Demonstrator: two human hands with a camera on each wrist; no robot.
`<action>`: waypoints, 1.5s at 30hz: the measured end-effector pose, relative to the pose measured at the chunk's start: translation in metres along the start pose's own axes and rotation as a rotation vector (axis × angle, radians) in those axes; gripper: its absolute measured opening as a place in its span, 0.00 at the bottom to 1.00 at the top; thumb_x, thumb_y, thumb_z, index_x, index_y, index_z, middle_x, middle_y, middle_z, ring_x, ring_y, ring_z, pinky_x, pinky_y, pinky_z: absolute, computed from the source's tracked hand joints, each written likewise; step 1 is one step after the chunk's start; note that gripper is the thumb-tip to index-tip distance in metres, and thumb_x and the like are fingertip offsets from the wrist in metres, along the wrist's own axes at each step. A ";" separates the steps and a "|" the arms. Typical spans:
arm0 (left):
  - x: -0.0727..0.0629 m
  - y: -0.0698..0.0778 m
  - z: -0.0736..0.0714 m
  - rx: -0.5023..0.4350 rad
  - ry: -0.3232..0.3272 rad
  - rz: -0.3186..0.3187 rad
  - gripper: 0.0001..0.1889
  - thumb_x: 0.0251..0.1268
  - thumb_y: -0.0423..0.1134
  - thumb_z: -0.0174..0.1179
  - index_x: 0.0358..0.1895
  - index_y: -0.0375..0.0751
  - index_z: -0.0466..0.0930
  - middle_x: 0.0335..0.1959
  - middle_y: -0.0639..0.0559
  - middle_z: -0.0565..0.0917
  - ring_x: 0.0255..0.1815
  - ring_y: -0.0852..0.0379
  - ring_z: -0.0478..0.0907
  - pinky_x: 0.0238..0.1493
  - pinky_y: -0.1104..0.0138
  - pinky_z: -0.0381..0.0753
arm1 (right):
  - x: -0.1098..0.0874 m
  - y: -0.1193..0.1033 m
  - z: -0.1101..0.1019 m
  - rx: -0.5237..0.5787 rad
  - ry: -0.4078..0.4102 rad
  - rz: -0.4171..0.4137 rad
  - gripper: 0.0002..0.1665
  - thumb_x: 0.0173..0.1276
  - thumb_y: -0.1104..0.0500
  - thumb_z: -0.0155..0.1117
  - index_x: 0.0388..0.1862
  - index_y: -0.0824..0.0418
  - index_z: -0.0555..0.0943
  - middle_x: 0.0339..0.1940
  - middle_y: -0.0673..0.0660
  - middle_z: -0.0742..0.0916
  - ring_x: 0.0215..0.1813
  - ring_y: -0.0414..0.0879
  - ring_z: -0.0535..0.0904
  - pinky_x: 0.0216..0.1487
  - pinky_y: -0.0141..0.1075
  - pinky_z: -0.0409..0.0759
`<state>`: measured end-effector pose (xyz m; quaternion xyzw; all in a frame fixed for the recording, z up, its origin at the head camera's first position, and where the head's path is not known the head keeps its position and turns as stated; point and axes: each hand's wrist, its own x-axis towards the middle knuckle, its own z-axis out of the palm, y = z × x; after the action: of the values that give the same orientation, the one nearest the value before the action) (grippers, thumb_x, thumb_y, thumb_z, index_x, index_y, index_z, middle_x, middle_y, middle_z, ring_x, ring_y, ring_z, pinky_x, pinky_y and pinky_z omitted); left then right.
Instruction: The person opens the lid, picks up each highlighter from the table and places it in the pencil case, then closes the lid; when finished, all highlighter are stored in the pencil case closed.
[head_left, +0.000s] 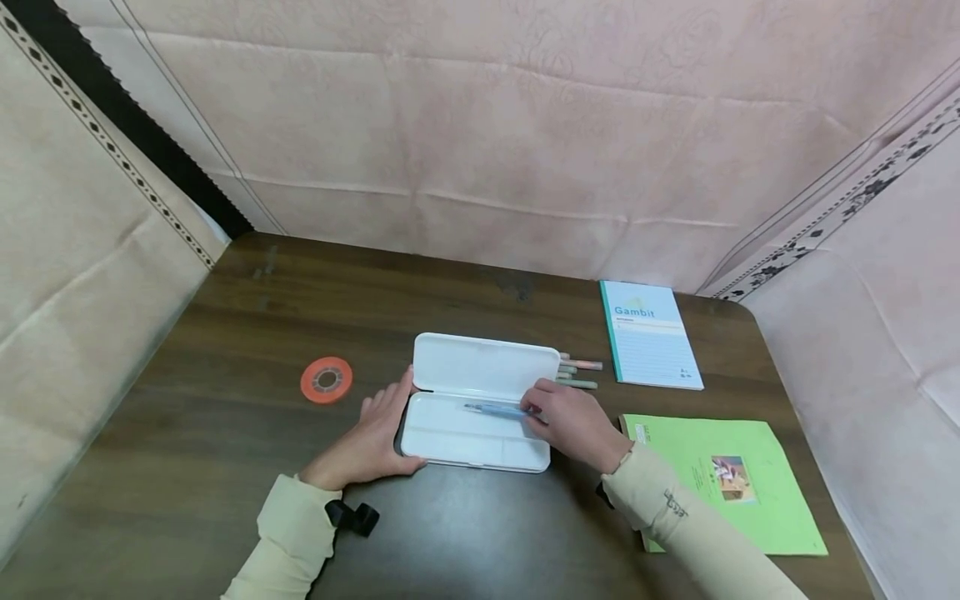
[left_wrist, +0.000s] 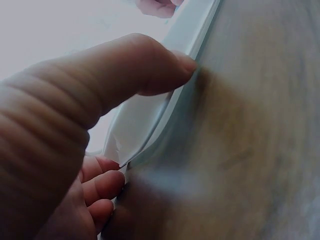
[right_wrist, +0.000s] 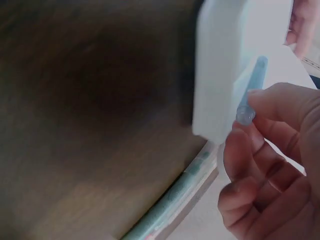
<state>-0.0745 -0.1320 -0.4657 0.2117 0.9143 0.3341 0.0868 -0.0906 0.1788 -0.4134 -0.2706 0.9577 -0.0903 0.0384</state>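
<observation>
At lower centre my right hand (head_left: 566,417) pinches the blue pen (head_left: 495,410), its length running left along the white case (head_left: 468,429) my left hand (head_left: 378,429) grips.

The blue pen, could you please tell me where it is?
In the head view, the right hand pinches the blue pen over the near half of the open white case.

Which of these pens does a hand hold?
The light blue pen, pinched by the right hand over the white case; the pink and green pens lie by its lid.
</observation>
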 end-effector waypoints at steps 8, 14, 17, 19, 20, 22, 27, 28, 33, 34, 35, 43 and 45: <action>0.000 -0.001 -0.001 0.006 -0.001 0.002 0.67 0.44 0.50 0.77 0.79 0.36 0.36 0.67 0.42 0.66 0.63 0.47 0.62 0.57 0.48 0.59 | 0.002 0.000 0.003 -0.004 -0.004 0.040 0.08 0.61 0.55 0.73 0.40 0.52 0.85 0.35 0.48 0.84 0.30 0.37 0.73 0.37 0.32 0.79; 0.000 -0.002 -0.001 0.006 -0.001 -0.001 0.67 0.43 0.50 0.77 0.79 0.36 0.36 0.67 0.42 0.66 0.64 0.46 0.62 0.57 0.47 0.59 | 0.002 0.002 0.002 0.031 -0.005 0.059 0.09 0.62 0.55 0.73 0.41 0.51 0.85 0.35 0.47 0.85 0.31 0.37 0.74 0.38 0.32 0.79; 0.000 -0.002 -0.001 0.007 0.002 0.004 0.67 0.43 0.50 0.77 0.79 0.35 0.36 0.67 0.42 0.67 0.64 0.47 0.63 0.56 0.49 0.59 | 0.002 0.003 -0.004 0.059 0.008 0.083 0.09 0.62 0.55 0.72 0.42 0.52 0.85 0.35 0.47 0.85 0.31 0.38 0.74 0.37 0.32 0.77; 0.000 -0.002 -0.002 0.009 0.004 0.008 0.67 0.43 0.50 0.77 0.79 0.35 0.36 0.66 0.42 0.67 0.63 0.47 0.63 0.55 0.50 0.59 | 0.002 0.005 -0.012 0.084 0.032 0.105 0.09 0.63 0.56 0.71 0.42 0.53 0.86 0.35 0.47 0.85 0.31 0.38 0.74 0.36 0.32 0.76; 0.000 -0.002 -0.002 0.008 0.005 0.010 0.66 0.43 0.50 0.77 0.79 0.35 0.37 0.66 0.43 0.67 0.63 0.48 0.63 0.54 0.51 0.59 | 0.002 0.007 -0.017 0.097 0.052 0.111 0.08 0.63 0.56 0.71 0.42 0.54 0.86 0.36 0.48 0.85 0.32 0.39 0.74 0.36 0.33 0.76; 0.000 -0.002 -0.002 0.008 0.007 0.013 0.66 0.43 0.50 0.77 0.79 0.35 0.37 0.66 0.42 0.68 0.62 0.48 0.63 0.53 0.52 0.58 | 0.002 0.013 -0.028 0.124 0.102 0.119 0.08 0.64 0.57 0.70 0.42 0.55 0.86 0.37 0.49 0.86 0.32 0.39 0.75 0.36 0.33 0.77; 0.000 -0.002 -0.003 0.016 0.011 0.014 0.66 0.43 0.50 0.77 0.79 0.34 0.37 0.65 0.43 0.68 0.62 0.48 0.64 0.53 0.52 0.58 | 0.005 0.041 -0.053 0.207 0.202 0.119 0.06 0.66 0.58 0.68 0.40 0.57 0.85 0.35 0.50 0.85 0.33 0.40 0.77 0.35 0.35 0.77; 0.000 -0.002 -0.003 0.016 0.012 0.014 0.66 0.43 0.50 0.77 0.79 0.34 0.37 0.65 0.42 0.68 0.62 0.47 0.64 0.53 0.52 0.58 | 0.006 0.048 -0.056 0.221 0.207 0.125 0.05 0.66 0.58 0.68 0.40 0.57 0.85 0.34 0.50 0.85 0.33 0.41 0.77 0.35 0.36 0.77; 0.000 -0.003 -0.003 0.017 0.014 0.017 0.66 0.43 0.50 0.77 0.79 0.35 0.37 0.65 0.43 0.68 0.62 0.47 0.64 0.53 0.51 0.58 | 0.016 0.085 -0.056 0.238 0.174 0.159 0.04 0.67 0.60 0.67 0.40 0.57 0.84 0.33 0.52 0.86 0.34 0.44 0.78 0.36 0.38 0.76; 0.000 -0.003 -0.003 0.017 0.013 0.017 0.66 0.44 0.50 0.77 0.79 0.35 0.37 0.65 0.43 0.68 0.62 0.48 0.63 0.54 0.51 0.58 | 0.018 0.091 -0.054 0.239 0.161 0.166 0.04 0.67 0.60 0.66 0.40 0.58 0.84 0.34 0.52 0.86 0.34 0.45 0.78 0.37 0.39 0.76; 0.000 -0.003 -0.003 0.017 0.013 0.017 0.66 0.44 0.50 0.77 0.79 0.35 0.37 0.65 0.43 0.68 0.62 0.48 0.63 0.54 0.51 0.58 | 0.020 0.098 -0.050 0.238 0.147 0.175 0.04 0.67 0.60 0.66 0.40 0.58 0.84 0.34 0.53 0.86 0.35 0.45 0.78 0.37 0.40 0.77; 0.000 -0.001 -0.002 0.001 -0.008 -0.007 0.66 0.45 0.50 0.76 0.79 0.36 0.36 0.67 0.42 0.67 0.64 0.47 0.63 0.56 0.49 0.58 | 0.038 0.124 -0.017 0.253 0.019 0.202 0.07 0.68 0.60 0.66 0.42 0.59 0.86 0.41 0.56 0.88 0.42 0.48 0.81 0.48 0.47 0.80; 0.000 -0.001 -0.001 0.003 -0.010 -0.011 0.66 0.45 0.50 0.76 0.79 0.36 0.36 0.67 0.42 0.66 0.64 0.47 0.63 0.56 0.49 0.59 | 0.043 0.123 -0.013 0.259 0.000 0.193 0.07 0.68 0.59 0.66 0.42 0.58 0.87 0.41 0.56 0.88 0.41 0.48 0.81 0.48 0.47 0.80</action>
<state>-0.0748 -0.1329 -0.4655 0.2082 0.9156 0.3312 0.0928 -0.1918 0.2612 -0.4254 -0.1703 0.9596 -0.2088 0.0813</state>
